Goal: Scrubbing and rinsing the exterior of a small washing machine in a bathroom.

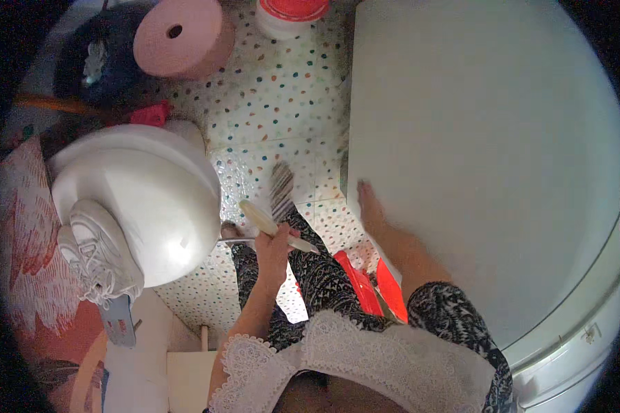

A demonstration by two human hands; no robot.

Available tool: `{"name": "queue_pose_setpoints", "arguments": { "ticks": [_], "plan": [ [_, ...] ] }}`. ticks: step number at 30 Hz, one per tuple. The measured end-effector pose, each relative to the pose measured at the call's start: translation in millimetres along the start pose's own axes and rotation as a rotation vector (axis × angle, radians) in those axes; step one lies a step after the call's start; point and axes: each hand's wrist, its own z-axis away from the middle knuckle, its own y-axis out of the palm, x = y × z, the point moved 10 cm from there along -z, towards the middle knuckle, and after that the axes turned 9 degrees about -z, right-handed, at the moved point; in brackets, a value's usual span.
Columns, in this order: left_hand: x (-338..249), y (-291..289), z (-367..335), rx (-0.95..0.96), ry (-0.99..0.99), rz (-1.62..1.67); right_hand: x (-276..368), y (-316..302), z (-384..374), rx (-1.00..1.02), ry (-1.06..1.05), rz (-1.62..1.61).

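My left hand [274, 244] is closed round a long, pale cream thing [256, 216] shaped like a handle. One end of it is thick and rounded, the other narrow; its exact kind is unclear. My right hand [370, 206] lies against the edge of a large white flat-topped surface [475, 151], fingers stretched out and partly blurred. Left of my left hand, a pair of white lace-up sneakers [98, 244] rests on a glossy white rounded lid [155, 206]. Below my hands are my patterned black-and-white trousers [324, 282] and a striped foot covering [281, 189].
A big pink roll [186, 41] and a white tub with a red lid [289, 15] stand at the far side. A dark basin [93, 62] is at the far left. Speckled floor tiles [269, 103] look wet near the lid. Red objects [362, 282] lie by my legs.
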Motion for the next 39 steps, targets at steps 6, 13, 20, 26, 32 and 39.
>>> {"name": "queue_pose_setpoints", "arguments": {
  "ticks": [6, 13, 20, 26, 32, 39],
  "plan": [
    [26, 12, -12, 0.057, -0.035, 0.005, -26, 11, -44, -0.076, -0.046, 0.886],
    [49, -5, -57, -0.057, -0.073, -0.020, 20, -83, -226, 0.341, 0.148, 1.640],
    [94, -6, -102, -0.021, -0.087, -0.130, -51, 101, -113, 0.168, -0.042, 1.893],
    [115, 5, -63, 0.061, -0.084, -0.164, -98, 157, 4, 0.186, -0.091, 1.961],
    [115, -8, 25, 0.187, 0.007, -0.267, -84, 149, 127, 0.279, -0.079, 2.021],
    [131, -21, 123, 0.302, 0.057, -0.215, -108, 147, 254, 0.419, -0.027, 2.104]
  ]
}}
